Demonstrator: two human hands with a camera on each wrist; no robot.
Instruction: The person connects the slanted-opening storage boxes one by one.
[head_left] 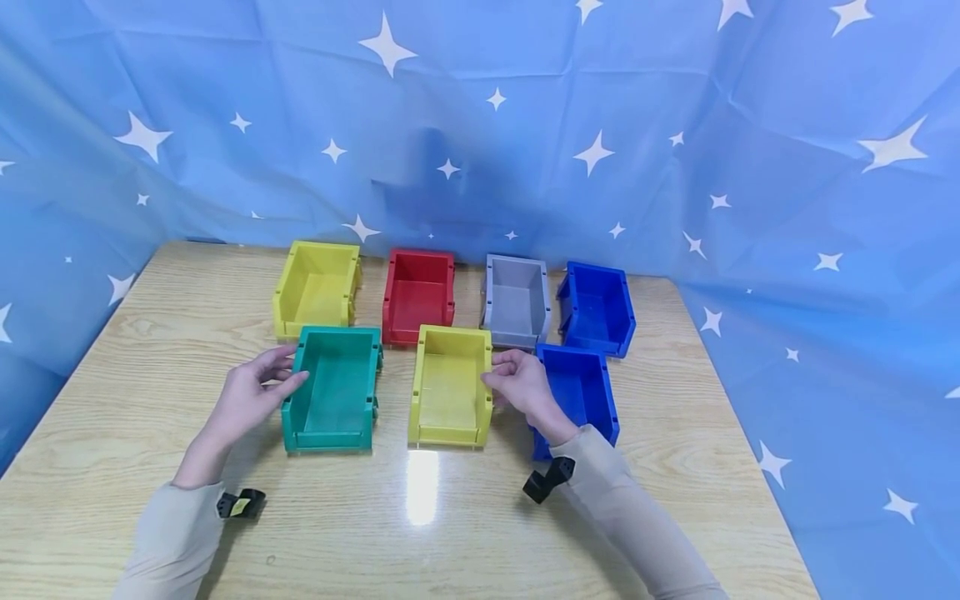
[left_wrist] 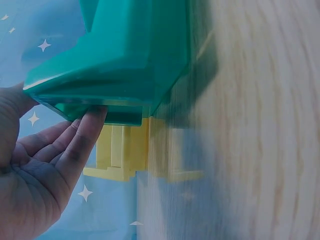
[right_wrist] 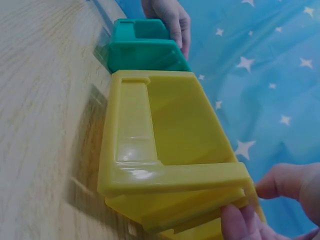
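My left hand (head_left: 251,396) pinches the left side rim of a green storage bin (head_left: 337,387). In the left wrist view the fingers (left_wrist: 87,140) reach under that rim, and the thumb is partly cut off by the frame. A yellow storage bin (head_left: 452,392) stands to the right of the green one, a small gap between them. My right hand (head_left: 525,387) grips its right side rim; in the right wrist view the thumb (right_wrist: 287,182) is at the rim's edge and fingertips (right_wrist: 237,222) are under it. The inside of both bins shows no contents.
Behind stand another yellow bin (head_left: 318,287), a red bin (head_left: 418,296), a grey bin (head_left: 516,300) and a blue bin (head_left: 597,308). A second blue bin (head_left: 577,392) sits beside my right wrist, partly hidden by it. A star-patterned blue cloth (head_left: 480,125) hangs behind the wooden table (head_left: 337,525).
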